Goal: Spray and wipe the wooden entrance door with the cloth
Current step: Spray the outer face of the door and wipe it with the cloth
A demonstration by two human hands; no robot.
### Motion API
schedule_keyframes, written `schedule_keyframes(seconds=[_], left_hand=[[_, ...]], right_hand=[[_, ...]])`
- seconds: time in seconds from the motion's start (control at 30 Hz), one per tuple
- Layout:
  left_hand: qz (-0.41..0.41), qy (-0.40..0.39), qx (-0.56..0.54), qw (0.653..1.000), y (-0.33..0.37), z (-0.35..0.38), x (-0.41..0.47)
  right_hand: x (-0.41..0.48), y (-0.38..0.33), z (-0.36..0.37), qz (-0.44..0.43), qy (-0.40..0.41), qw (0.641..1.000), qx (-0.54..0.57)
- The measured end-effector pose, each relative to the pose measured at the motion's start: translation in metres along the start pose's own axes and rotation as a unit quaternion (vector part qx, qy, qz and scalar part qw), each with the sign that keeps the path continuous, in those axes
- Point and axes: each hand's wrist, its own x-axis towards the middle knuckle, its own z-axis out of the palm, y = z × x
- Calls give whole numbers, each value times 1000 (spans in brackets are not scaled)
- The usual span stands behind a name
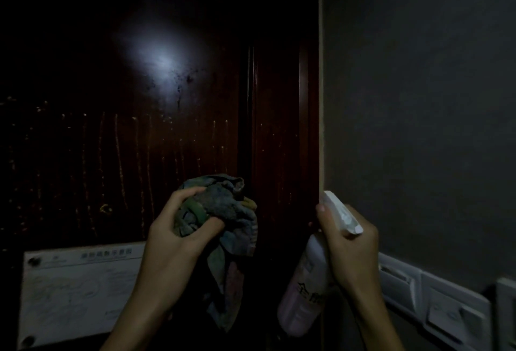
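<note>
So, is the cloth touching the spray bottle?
Apart. The head view shows a clear gap between the cloth, bunched in the left hand, and the spray bottle in the right hand.

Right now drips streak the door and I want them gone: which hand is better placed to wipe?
Left. The left hand grips the bunched cloth by the streaked door; the right hand holds the spray bottle.
</note>
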Motion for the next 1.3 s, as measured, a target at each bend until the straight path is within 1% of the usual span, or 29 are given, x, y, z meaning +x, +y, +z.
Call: schedule_keyframes(seconds=[0.17, 0.27, 0.43, 0.67, 0.83, 1.0, 1.2, 1.3], left_hand=[[7, 0, 8, 1000, 17, 8, -24], [6, 4, 10, 1000, 22, 12, -37], [0, 13, 23, 1000, 30, 14, -53], [-7, 18, 31, 999, 33, 13, -64], [-15, 22, 31, 999, 29, 10, -65], [-22, 28, 35, 999, 20, 6, -62], [-20, 31, 36, 999, 5, 2, -53], [-21, 26, 38, 999, -3, 0, -47]], right_hand=[[-9, -9, -19, -1, -21, 999, -47], [-14, -17, -30, 6, -10, 999, -32], [-17, -24, -41, 12, -38, 998, -44], [-21, -29, -50, 12, -33, 999, -31], [-21, -24, -48, 8, -27, 999, -38], [-18, -13, -46, 12, -43, 998, -52], [-18, 16, -36, 39, -34, 997, -64], [-15, 23, -32, 46, -56, 995, -70]])
